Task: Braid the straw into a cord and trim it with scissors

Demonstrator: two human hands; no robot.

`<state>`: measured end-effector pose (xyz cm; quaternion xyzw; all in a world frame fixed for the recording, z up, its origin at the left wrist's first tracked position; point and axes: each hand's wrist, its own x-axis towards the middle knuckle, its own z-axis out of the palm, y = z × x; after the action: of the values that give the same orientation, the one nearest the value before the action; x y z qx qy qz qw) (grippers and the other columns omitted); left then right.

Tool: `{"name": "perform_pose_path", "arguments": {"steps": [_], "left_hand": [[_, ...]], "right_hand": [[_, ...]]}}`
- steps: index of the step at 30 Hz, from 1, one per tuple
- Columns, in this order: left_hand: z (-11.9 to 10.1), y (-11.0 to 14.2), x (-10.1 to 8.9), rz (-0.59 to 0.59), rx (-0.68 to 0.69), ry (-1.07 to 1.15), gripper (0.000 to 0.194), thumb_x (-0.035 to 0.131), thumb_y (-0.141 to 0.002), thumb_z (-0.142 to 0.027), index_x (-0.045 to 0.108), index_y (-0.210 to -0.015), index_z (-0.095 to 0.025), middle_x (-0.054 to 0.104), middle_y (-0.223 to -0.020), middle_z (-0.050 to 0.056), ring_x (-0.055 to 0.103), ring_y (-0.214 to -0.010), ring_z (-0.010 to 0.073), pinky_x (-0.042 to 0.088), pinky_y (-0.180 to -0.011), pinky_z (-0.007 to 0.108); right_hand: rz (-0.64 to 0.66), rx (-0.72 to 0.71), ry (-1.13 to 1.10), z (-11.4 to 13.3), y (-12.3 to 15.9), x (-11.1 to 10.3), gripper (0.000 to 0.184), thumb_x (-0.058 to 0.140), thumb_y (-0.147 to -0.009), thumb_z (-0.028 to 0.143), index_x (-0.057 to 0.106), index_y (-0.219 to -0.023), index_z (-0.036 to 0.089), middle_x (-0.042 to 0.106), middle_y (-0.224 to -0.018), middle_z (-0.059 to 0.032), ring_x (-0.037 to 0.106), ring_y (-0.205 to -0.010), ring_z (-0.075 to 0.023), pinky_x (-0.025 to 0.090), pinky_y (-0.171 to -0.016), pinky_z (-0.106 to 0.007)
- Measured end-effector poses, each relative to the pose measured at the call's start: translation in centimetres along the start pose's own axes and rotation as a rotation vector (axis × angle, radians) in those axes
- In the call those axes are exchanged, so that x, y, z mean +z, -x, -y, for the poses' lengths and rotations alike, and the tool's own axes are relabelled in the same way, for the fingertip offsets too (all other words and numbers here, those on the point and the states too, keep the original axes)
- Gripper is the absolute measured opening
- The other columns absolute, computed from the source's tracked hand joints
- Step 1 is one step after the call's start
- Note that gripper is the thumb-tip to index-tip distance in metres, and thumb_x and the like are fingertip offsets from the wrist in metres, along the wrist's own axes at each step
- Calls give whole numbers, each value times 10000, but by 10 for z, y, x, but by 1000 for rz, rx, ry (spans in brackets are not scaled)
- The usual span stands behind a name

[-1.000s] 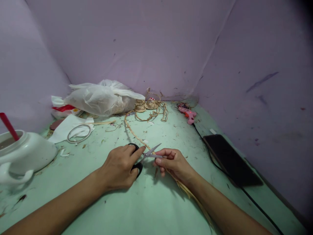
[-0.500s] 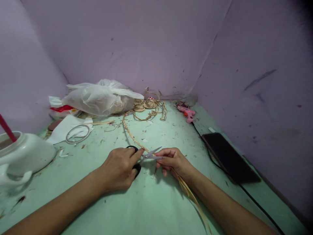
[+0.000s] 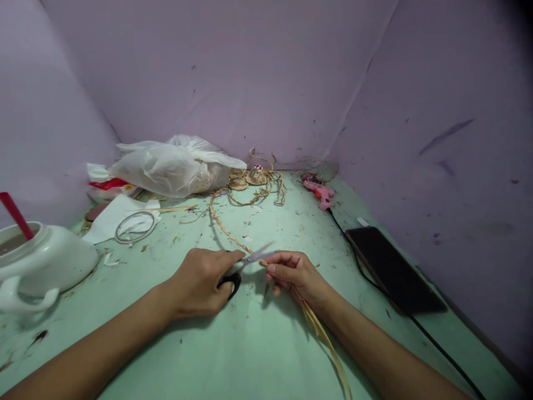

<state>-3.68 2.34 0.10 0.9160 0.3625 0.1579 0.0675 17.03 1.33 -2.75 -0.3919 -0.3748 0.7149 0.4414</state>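
My left hand [image 3: 204,283] grips a pair of scissors [image 3: 234,282] by its black handles, with the thin blades pointing right and slightly apart. Between finger and thumb, my right hand [image 3: 293,272] pinches the end of a braided straw cord [image 3: 227,232] close to the blade tips. From there the cord curves away toward the back of the table. Loose flat straw strands [image 3: 318,330] trail from beneath my right hand toward the front edge. Whether the blades touch the cord is hard to make out.
On the green table [image 3: 233,355], a white teapot-like vessel [image 3: 62,258] with a red stick stands left. A tape ring [image 3: 134,227] lies on white paper. Behind are a plastic bag [image 3: 170,166] and coiled straw pieces [image 3: 256,176]. Right: a pink glue gun [image 3: 320,193], its black cable, and a phone [image 3: 391,269].
The scissors have turned in my left hand, and their blades have swung up and closer together. My right hand keeps its pinch on the cord. The view has shifted slightly.
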Motion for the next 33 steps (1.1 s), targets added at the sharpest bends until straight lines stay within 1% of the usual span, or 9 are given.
{"name": "perform_pose_path", "arguments": {"steps": [4,6,8,10,14,16,18,24,33], "left_hand": [[1,-5,-2,-241,-328,277,351,478,-676,-194,541,-1019,-155,572,-658,-18,493,-552,89,402,-557,203],[0,-7,-1,-278,-481,463,353,491,-688,-248,536,-1015,-122,556,-643,-10,491,-549,93,401,-528,199],[-3,-7,-1,-266,-539,554,365,485,-692,-267,526,-1019,-110,559,-647,-2,500,-553,99,399,-510,201],[-9,-5,-1,-204,-461,438,355,473,-681,-231,530,-1018,-136,573,-670,0,514,-576,109,409,-544,216],[-23,2,0,-54,-185,-40,446,467,-646,-220,507,-1088,-174,595,-824,49,547,-728,185,427,-661,310],[-27,3,2,-16,-124,-212,487,461,-655,-248,481,-1132,-155,582,-856,81,538,-760,218,427,-657,343],[-27,4,5,8,-95,-306,502,449,-672,-255,460,-1161,-139,572,-861,96,526,-769,227,425,-656,352],[-21,3,10,21,-67,-375,511,430,-700,-244,431,-1197,-124,565,-835,89,524,-737,217,427,-643,348],[-17,5,10,88,-69,-353,508,410,-681,-174,422,-1189,-145,589,-776,58,556,-649,208,432,-573,340]], "right_hand": [[-10,32,-23,0,-1,1,203,720,-552,201,624,-709,116,614,-513,-1,480,-378,-60,463,-384,-197],[-7,36,-15,1,0,2,204,716,-558,198,616,-714,115,619,-521,-3,452,-361,-47,467,-389,-203],[-14,38,-7,2,1,3,204,713,-561,199,609,-716,117,626,-536,-8,453,-367,-48,468,-396,-206],[-22,38,-12,2,2,4,208,712,-553,195,604,-713,121,635,-568,-15,473,-386,-56,461,-396,-202],[-41,17,-48,5,3,7,194,703,-527,168,604,-688,125,631,-579,-7,472,-384,-54,426,-364,-176],[-49,16,-39,5,3,7,182,694,-514,147,609,-673,122,623,-556,-3,458,-372,-50,407,-342,-165],[-59,20,-20,5,3,7,179,690,-500,130,614,-662,118,621,-547,-3,449,-367,-49,397,-327,-160],[-87,13,-1,1,2,7,196,709,-492,146,635,-672,118,625,-529,-6,450,-347,-49,403,-326,-169],[-76,-6,-3,2,1,5,180,709,-516,164,631,-670,115,616,-520,1,459,-357,-52,411,-336,-169]]}}
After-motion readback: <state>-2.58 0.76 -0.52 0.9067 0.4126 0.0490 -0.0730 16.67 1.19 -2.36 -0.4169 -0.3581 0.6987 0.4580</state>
